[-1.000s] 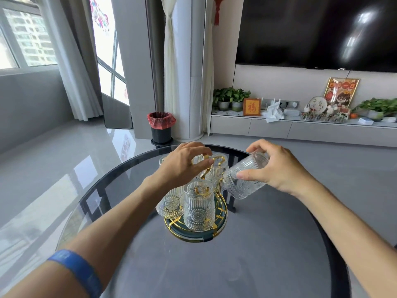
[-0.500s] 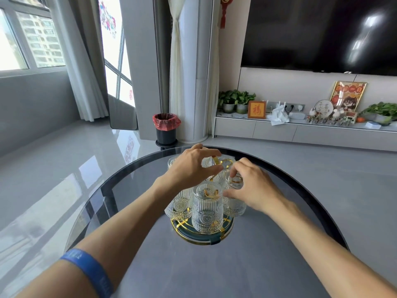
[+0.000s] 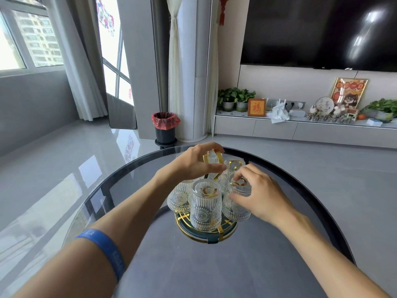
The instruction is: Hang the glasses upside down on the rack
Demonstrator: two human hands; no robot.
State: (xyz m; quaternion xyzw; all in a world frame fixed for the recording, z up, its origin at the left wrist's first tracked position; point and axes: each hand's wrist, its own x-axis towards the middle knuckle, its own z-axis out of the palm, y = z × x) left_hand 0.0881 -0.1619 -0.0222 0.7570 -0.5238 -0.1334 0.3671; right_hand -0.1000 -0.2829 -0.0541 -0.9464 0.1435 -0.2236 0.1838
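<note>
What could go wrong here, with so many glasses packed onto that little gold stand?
The glasses hang very close together, so the right-hand glass under the right hand could knock the front glass as it settles and chip. The left hand grips the gold handle; a tug could tilt the rack. The table looks like hard, slick glass, so the rack might slide.

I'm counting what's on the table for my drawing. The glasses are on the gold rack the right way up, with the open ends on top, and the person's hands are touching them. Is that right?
Not quite. The head view shows the glasses hanging upside down on the gold rack, bases on top and open ends facing down. The rest holds: the left hand is at the rack's top and the right hand touches a glass.
</note>
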